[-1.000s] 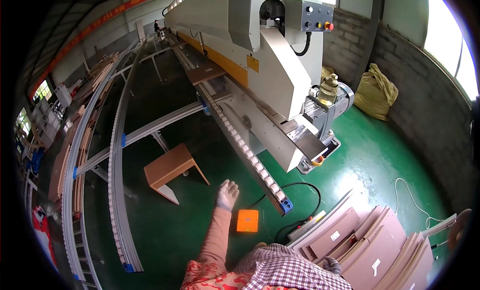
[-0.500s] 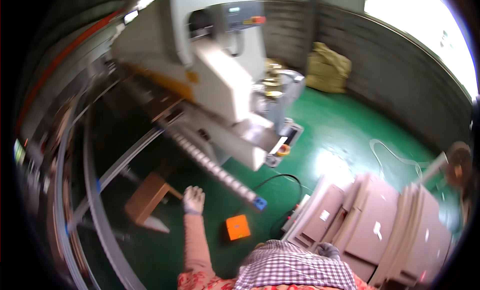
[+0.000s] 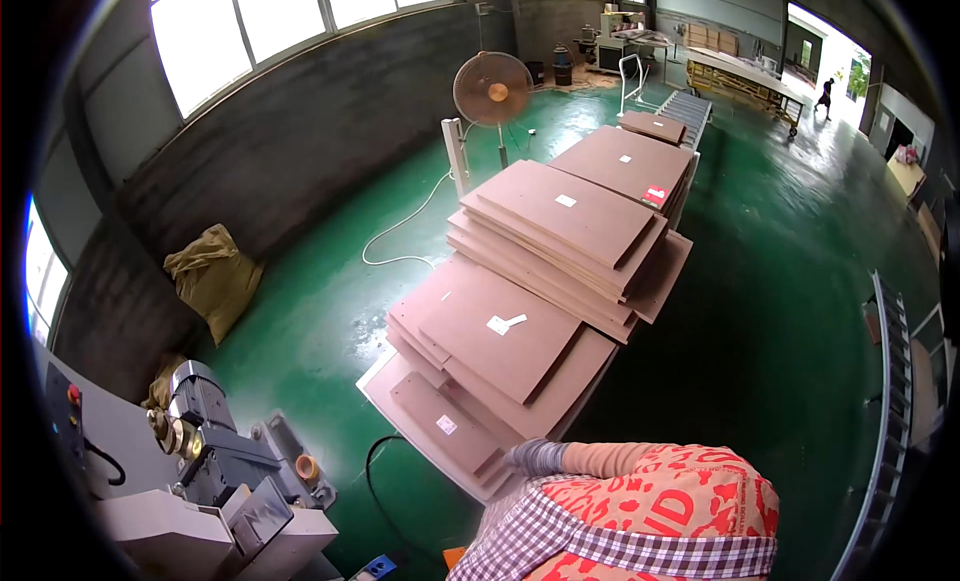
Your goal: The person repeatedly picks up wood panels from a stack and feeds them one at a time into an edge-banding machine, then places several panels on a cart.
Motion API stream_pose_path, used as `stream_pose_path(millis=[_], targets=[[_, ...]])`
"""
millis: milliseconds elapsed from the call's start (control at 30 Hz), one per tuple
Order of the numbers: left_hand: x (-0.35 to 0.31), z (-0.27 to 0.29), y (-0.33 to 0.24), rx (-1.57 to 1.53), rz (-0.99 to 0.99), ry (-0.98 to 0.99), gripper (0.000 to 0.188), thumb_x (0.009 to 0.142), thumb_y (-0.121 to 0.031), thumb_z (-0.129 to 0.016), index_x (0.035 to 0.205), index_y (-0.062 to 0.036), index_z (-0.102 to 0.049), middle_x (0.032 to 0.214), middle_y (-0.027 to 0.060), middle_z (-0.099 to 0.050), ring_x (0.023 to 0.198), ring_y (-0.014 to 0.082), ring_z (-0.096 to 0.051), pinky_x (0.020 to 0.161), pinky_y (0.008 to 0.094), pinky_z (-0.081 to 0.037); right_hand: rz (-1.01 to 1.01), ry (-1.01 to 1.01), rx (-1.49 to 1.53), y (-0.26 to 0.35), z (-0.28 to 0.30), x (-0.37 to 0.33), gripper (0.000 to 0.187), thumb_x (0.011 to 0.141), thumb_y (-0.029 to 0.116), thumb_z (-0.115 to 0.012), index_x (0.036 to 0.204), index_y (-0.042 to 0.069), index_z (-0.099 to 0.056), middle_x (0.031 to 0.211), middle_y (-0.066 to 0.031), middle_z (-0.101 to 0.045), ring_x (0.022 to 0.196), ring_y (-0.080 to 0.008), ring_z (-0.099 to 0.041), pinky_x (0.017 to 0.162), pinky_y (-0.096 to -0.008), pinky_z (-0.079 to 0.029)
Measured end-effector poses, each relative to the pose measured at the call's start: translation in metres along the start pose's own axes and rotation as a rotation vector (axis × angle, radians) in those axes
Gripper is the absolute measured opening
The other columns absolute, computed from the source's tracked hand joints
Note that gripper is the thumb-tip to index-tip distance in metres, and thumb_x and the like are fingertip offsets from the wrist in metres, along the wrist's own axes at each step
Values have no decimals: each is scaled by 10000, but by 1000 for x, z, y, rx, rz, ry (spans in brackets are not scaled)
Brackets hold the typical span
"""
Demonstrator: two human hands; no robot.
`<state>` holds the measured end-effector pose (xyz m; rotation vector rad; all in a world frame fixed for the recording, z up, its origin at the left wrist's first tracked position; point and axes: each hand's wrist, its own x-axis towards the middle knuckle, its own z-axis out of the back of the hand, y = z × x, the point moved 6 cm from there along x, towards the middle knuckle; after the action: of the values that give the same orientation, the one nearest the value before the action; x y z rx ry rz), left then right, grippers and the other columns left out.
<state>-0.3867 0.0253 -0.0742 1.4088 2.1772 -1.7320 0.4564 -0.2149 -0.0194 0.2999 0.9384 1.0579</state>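
My right hand [image 3: 536, 458], in a grey glove, is at the near end of the stacked boards. It touches or lies right beside the end of a narrow brown board [image 3: 432, 413] with a white label. Its fingertips are partly hidden, so I cannot tell whether they grip the board. Larger brown panels [image 3: 505, 331] lie just beyond, stacked unevenly, with further piles [image 3: 570, 206] behind them. My left hand is out of the picture.
A grey machine [image 3: 170, 531] with a motor [image 3: 200, 396] stands at the lower left. A black cable [image 3: 370, 481] runs across the green floor. Further off are a yellowish sack [image 3: 213, 281], a standing fan [image 3: 493, 89] and a roller conveyor [image 3: 685, 111]. A metal roller frame [image 3: 880, 421] stands at the right.
The view has swung far to the right, from the machine to the board stacks. My left hand, earlier stretched out open over the floor, has left the picture. My right hand remains by the boards.
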Motion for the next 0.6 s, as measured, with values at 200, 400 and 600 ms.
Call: stream_pose_path(millis=[200,400,600], targets=[[16,-5,-31,49,-19,0,824,828,-640,-521,1507,-337,-166,1595,61,-98,1457,290,-101,1153,448,-142,36,-113,-107,-16,-5,-4,304,894,197,-580,1189,141,-624,1087,-139,-667,1021,-332,-626,876,-413,-490],[-24,-70,-5,-53,-109,-11,969,791,-645,-596,1535,-254,-113,1607,64,-43,1477,259,-64,1163,410,-106,73,-205,-90,-28,-14,17,312,925,297,-537,1119,82,-652,1039,-180,-667,993,-357,-626,870,-425,-489],[-57,-103,-7,6,-90,55,925,827,-606,-603,1530,-229,-133,1601,58,-111,1464,287,-133,1160,457,-79,170,-227,-43,-28,-20,24,239,880,211,-606,1050,62,-681,991,-169,-689,939,-308,-665,836,-381,-517]])
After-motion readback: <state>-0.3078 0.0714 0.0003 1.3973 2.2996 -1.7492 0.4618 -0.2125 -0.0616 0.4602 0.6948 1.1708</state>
